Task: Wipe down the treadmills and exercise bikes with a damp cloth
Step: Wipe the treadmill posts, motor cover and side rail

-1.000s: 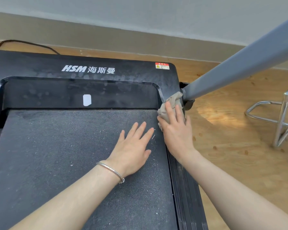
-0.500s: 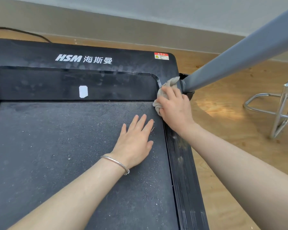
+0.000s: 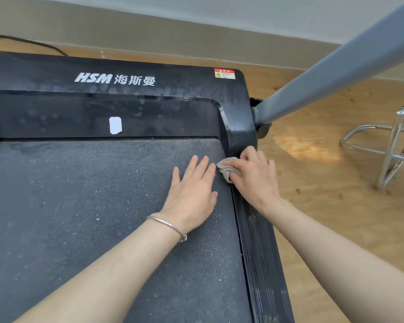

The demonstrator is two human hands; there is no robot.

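Treadmill [image 3: 184, 89]: black, and its belt [image 3: 79, 206] looks dust-speckled.
Cloth [image 3: 226, 170]: beige, bunched, at the belt's far-right corner.

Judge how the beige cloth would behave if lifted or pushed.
Likely floppy: the cloth is bunched into soft folds under the right hand. Probably light: that hand alone holds it. It may drag, not slide, on the gritty treadmill belt.

White "HSM 海斯曼" lettering sits on the treadmill's black front cover [image 3: 173, 75]; right of it, a red-and-white warning sticker [image 3: 224, 73], print unreadable.
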